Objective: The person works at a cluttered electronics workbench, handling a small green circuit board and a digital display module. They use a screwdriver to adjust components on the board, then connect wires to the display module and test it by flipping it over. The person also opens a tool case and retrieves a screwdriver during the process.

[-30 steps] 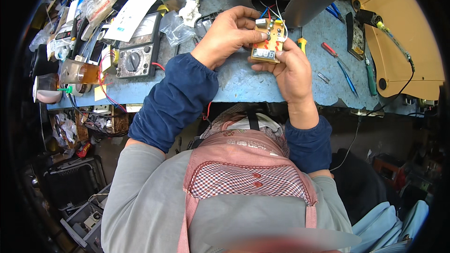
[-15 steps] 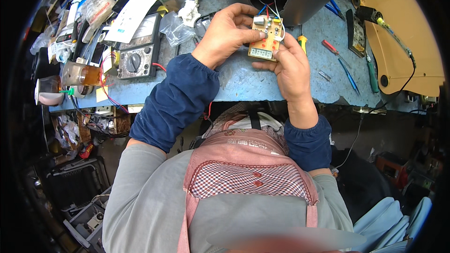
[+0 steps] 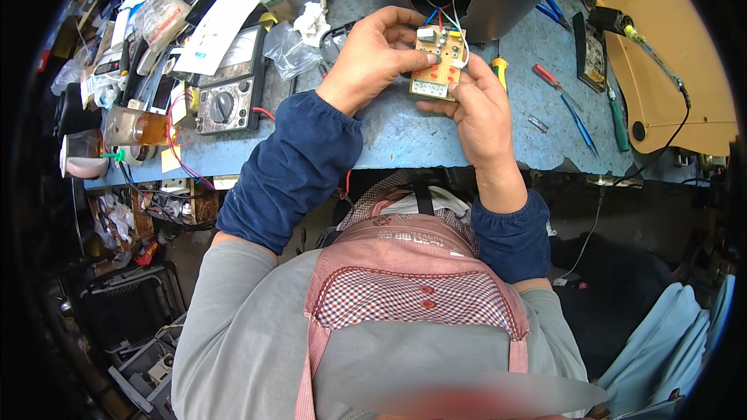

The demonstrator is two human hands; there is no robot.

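Note:
A small tan circuit board (image 3: 443,52) is held between both hands above the bench. My left hand (image 3: 377,54) grips its left edge, with the thumb on the front among the components. At the lower right, my right hand (image 3: 476,105) pinches the board, its thumb beside a pale display strip. Red, blue and white wires (image 3: 440,15) run from the board's top into the round-cornered opening of a dark grey appliance housing (image 3: 498,0). Fingertips behind the board are partly hidden.
An analog multimeter (image 3: 226,101) lies to the left under papers. Around it are a clear plastic bag (image 3: 292,50) and a cup of brown liquid (image 3: 140,126). To the right lie a red screwdriver (image 3: 548,78), blue tweezers (image 3: 576,126), a green-handled tool (image 3: 618,120) and a yellow panel (image 3: 669,54).
The view has shifted slightly. The board tilts a little differently, and both hands keep their hold on it.

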